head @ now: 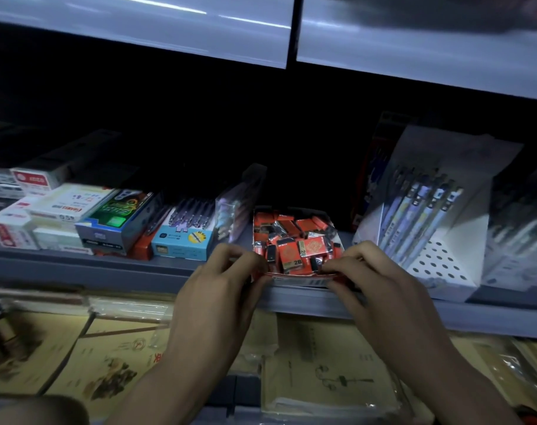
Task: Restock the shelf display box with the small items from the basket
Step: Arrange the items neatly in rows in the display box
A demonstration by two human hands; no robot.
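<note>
The left hand [227,274] and right hand [374,280] each pinch the near rim of the red display box [297,280]. The box sits at the shelf [77,265] front, heaped with red-wrapped erasers [294,240].

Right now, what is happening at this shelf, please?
A person is working at a stationery shelf. The left hand and the right hand each pinch a front corner of the red display box. The box sits on the shelf between a light blue box and a white pen stand, and is heaped with small red and black packets. No basket is in view.
</note>
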